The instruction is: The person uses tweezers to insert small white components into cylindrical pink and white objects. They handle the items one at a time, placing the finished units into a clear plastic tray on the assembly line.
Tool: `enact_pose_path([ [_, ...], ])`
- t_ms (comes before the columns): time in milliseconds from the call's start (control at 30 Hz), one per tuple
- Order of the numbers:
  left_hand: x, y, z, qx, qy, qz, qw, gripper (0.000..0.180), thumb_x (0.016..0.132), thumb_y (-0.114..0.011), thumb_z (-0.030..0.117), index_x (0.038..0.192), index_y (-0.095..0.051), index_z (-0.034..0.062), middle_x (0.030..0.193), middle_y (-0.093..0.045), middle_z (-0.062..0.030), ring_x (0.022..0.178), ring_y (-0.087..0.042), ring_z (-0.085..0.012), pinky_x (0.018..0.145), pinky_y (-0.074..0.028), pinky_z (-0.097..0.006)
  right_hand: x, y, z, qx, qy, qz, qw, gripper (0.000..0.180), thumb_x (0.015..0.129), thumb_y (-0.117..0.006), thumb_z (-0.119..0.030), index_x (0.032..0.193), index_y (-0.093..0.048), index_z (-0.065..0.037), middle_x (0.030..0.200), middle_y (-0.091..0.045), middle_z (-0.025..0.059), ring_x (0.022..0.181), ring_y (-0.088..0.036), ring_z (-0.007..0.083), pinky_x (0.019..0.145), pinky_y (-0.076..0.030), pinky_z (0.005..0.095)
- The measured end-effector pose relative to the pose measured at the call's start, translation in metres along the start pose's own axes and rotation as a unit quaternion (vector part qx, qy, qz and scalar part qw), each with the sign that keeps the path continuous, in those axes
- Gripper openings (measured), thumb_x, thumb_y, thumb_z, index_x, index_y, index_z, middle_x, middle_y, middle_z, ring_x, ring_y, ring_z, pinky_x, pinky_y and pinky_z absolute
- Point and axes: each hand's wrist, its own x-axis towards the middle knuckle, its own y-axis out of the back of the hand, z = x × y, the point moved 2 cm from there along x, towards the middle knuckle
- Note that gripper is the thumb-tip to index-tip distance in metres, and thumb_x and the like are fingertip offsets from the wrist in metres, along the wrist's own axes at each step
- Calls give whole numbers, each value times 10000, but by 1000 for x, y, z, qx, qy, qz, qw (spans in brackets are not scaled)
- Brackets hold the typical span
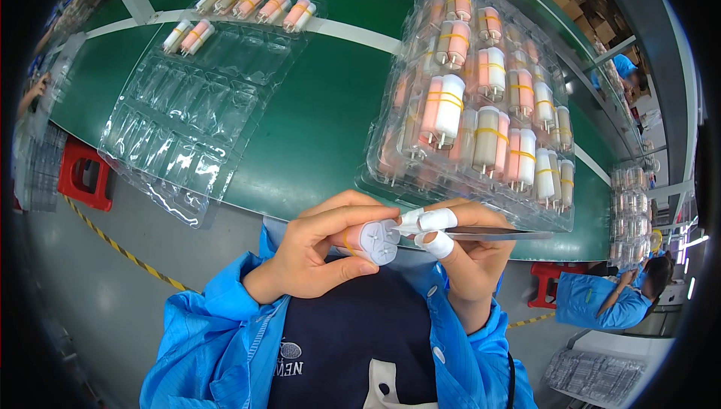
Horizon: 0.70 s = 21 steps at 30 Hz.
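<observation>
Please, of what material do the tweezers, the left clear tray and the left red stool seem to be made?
Tweezers: probably polished metal, by their silvery shine. Tray: thin, glossy clear plastic, since the green benchtop shows through its moulded pockets. Stool: likely moulded plastic, smooth and evenly red.

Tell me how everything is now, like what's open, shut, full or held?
Left hand: closed around banded bundle
Right hand: closed on tweezers
Banded bundle: held, pin end showing
Tweezers: held, tips near bundle
Finger wraps: worn
Left tray: partly filled
Right trays: stacked, loaded
Blue jacket: worn open
</observation>
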Motion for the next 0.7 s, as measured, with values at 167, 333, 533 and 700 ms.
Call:
enact_pose_path([
  [167, 1, 0, 3, 11, 0, 3, 1000, 540, 778, -761, 98, 1226, -548, -117, 1158, -558, -191, 1037, -593, -231, 871, -487, -325, 0, 1, 1, -19, 17, -5, 1000, 171, 766, -704, 64, 936, -690, 47, 870, -702, 179, 794, -695, 215, 687, -557, 304],
  [333, 1, 1, 3, 50, -10, 2, 999, 533, 773, -762, 78, 1222, -551, -119, 1149, -563, -192, 1024, -599, -232, 849, -496, -311, 2, 0, 1, -40, 24, -13, 999, 160, 770, -706, 52, 929, -693, 38, 865, -703, 167, 773, -694, 210, 676, -555, 302],
  [533, 1, 4, 2, 145, -49, 5, 988, 509, 778, -756, 82, 1208, -568, -115, 1130, -575, -195, 988, -605, -231, 806, -505, -308, 9, -2, -4, -119, 35, -58, 991, 125, 772, -675, 54, 895, -685, 38, 835, -697, 153, 737, -690, 200, 653, -542, 287],
  [700, 1, 2, 1, 208, -56, -1, 977, 496, 773, -760, 86, 1202, -586, -94, 1107, -590, -197, 961, -610, -235, 777, -513, -309, 15, -5, -14, -216, 40, -107, 970, 154, 717, -657, 64, 861, -665, 9, 778, -668, 139, 659, -666, 237, 597, -515, 296],
])
